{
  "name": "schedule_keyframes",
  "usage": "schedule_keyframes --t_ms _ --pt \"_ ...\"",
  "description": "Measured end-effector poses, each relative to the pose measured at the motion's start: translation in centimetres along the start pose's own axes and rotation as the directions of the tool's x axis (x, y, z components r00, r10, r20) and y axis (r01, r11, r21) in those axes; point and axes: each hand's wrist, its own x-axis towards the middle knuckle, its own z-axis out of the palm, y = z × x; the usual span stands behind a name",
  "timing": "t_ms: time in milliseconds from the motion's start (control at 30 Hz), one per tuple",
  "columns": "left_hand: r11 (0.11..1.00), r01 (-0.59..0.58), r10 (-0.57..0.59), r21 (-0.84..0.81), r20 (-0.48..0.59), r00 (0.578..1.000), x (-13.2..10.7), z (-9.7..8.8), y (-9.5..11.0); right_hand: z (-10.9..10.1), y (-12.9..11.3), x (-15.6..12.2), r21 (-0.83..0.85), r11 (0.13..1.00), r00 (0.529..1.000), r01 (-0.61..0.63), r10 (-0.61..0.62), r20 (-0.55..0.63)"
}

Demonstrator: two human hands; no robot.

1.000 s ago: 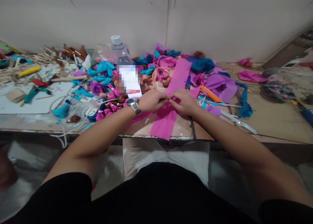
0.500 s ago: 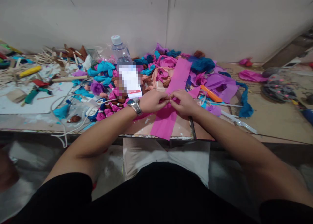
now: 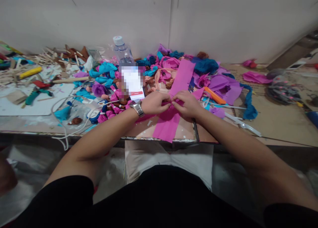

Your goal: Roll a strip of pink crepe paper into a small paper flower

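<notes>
A long strip of bright pink crepe paper (image 3: 167, 125) lies slantwise over the bench, from the pile down to the front edge. Above it my left hand (image 3: 156, 102), with a metal watch (image 3: 137, 107) on the wrist, and my right hand (image 3: 185, 103) meet with fingertips nearly touching. Both are closed, thumb against finger, in a pinch on a second pink paper strip that crosses the first. One end of this second strip (image 3: 198, 93) shows right of my right hand. My fingers hide most of the pinched part.
A phone (image 3: 136, 94) leans before a water bottle (image 3: 123, 52). Crumpled crepe paper flowers (image 3: 100, 88) surround my hands. An orange-handled cutter (image 3: 213, 95) lies to the right. Green pliers (image 3: 36, 94), a white cable (image 3: 65, 135) and loose wooden sticks (image 3: 51, 57) are on the left.
My fingertips have shifted very slightly on the pinched paper. The long pink strip and the things around it have stayed in place.
</notes>
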Motion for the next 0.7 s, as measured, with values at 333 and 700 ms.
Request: schedule_keyframes --t_ms 333,700 --pt "0.999 0.037 -0.037 0.02 0.019 0.999 -0.04 0.15 -0.08 -0.03 -0.22 0.17 0.015 1.0 1.0 -0.004 0.004 0.005" --pt "0.999 0.018 -0.021 0.051 0.06 0.998 -0.1 0.13 -0.15 0.06 -0.14 0.13 0.002 0.999 0.999 -0.035 0.035 0.027"
